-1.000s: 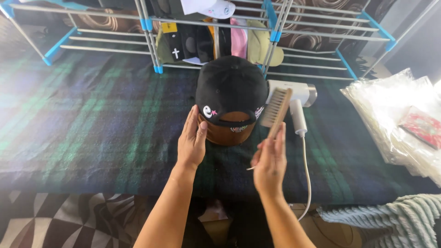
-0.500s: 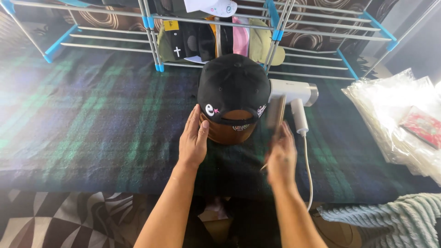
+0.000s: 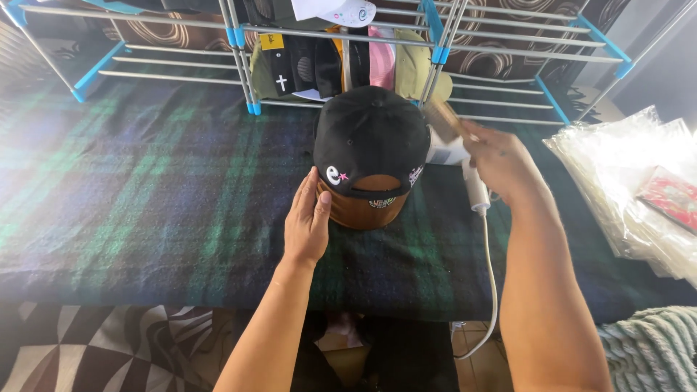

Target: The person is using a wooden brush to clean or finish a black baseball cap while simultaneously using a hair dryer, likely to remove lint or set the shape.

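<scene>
Nearest the camera, two bare forearms are reaching out over the front edge of a table [image 3: 145,218] that is lying under a dark green and blue plaid cloth. Below that edge, a black-and-white patterned floor covering is showing at the lower left, and a pale green knitted fabric [image 3: 653,348] is sitting at the lower right corner.

On the cloth, the left hand [image 3: 308,221] is resting flat and released, fingers together, its fingertips pressing against the left side of a cap [image 3: 370,145]. This cap is standing at the middle of the table on a brown form [image 3: 367,210], which is showing under its brim; the crown is black, with a small white and pink emblem on the front left.

Just right of the cap, the right hand [image 3: 504,163] is clenching around the handle of a wooden brush [image 3: 446,116], blurred with motion, and its head is hovering at the cap's upper right side. Whether the bristles are touching the fabric I cannot tell. Beneath that hand, a white appliance [image 3: 465,163] is lying on the cloth, and its cord [image 3: 490,290] is trailing down over the table's front edge.

Farther right, clear plastic bags [image 3: 624,181] are piling up, one holding something red.

Beyond the cap, a metal rack [image 3: 239,43] with blue joints is standing along the back, and several folded caps in black, pink and olive are crowding its middle section.
</scene>
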